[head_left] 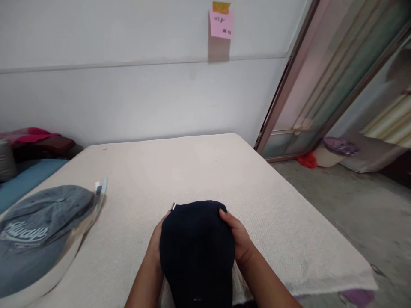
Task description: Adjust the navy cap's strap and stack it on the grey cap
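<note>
A dark navy cap [197,248] is between my two hands, over the near middle of the cloth-covered surface, its lower end cut off by the picture's bottom edge. My left hand [157,237] is closed around the left side, fingers mostly hidden behind the fabric. A small shiny metal piece [174,206] sticks out at the upper left edge of the cap. On the right side my right hand [238,235] grips the edge, thumb on top and the other fingers underneath. To the left lies a grey-blue cap [48,231] with white lettering and a pale brim edge.
A cream textured cloth [180,167] covers the surface up to a white wall [144,102]. A pink note [221,23] is taped there. Folded fabrics [38,141] are piled at far left. Right of the surface are a concrete floor, a sliding door frame and a lined bin [330,154].
</note>
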{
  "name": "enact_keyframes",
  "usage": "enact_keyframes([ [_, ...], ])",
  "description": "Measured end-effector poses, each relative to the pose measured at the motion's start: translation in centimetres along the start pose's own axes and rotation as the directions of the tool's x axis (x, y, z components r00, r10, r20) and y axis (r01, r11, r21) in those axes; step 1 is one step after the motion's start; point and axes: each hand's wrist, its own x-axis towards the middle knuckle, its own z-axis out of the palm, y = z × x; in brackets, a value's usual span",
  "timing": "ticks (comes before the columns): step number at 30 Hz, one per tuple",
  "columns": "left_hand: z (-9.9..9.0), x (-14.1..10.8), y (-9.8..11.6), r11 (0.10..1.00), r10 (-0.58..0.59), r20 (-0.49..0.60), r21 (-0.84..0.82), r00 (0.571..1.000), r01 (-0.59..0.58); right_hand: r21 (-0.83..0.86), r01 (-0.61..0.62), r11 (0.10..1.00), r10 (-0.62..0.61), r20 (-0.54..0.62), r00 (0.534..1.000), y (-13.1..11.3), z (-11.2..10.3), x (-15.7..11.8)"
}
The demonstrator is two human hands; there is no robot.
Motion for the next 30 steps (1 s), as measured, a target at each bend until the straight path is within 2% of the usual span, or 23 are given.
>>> enact_keyframes([
  [3,-0.2,0.0,0.0,0.979,-0.172,0.117,-0.089,0.978,0.182,0.096,-0.028,0.995,0.036,-0.081,0.996,-0.5,0.0,0.3],
  [6,-0.4,-0.6,0.0,0.963,-0.169,0.146,-0.188,0.975,0.195,0.176,-0.051,0.983,0.067,-0.084,0.994,-0.7,-0.3,0.7],
  [10,-1.2,-2.6,-0.7,0.969,-0.094,0.183,-0.210,0.979,0.133,0.286,0.034,0.958,-0.002,-0.112,0.994,-1.1,-0.9,1.3],
  [14,-2.7,-5.2,-3.0,0.975,-0.011,0.183,-0.216,0.983,0.051,0.371,0.074,0.926,-0.006,-0.184,0.983,-1.6,-1.0,1.6],
  [17,-3.7,-6.8,-4.8,0.966,-0.021,0.182,-0.248,0.983,0.067,0.375,0.075,0.924,0.010,-0.217,0.976,-1.6,-0.8,1.5],
  [20,-4.2,-7.5,-5.0,0.963,0.026,0.139,-0.268,0.990,0.012,0.334,0.051,0.941,0.026,-0.222,0.975,-1.1,-0.4,1.6],
  [22,-4.7,-7.7,-3.9,0.963,0.100,0.058,-0.258,0.993,-0.082,0.312,0.060,0.948,0.004,-0.200,0.980,-0.5,0.0,1.9],
  [25,-5.8,-8.2,-0.5,0.957,0.231,-0.077,-0.163,0.970,-0.240,0.297,0.101,0.950,-0.068,-0.119,0.991,0.2,0.1,2.6],
  [28,-7.3,-9.1,4.7,0.934,0.345,-0.175,-0.036,0.922,-0.356,0.261,0.138,0.955,-0.112,-0.114,0.987,0.7,-0.2,3.4],
  [30,-8.3,-9.5,8.9,0.902,0.425,-0.184,0.007,0.887,-0.431,0.241,0.129,0.962,-0.100,-0.128,0.987,1.2,-0.3,3.8],
])
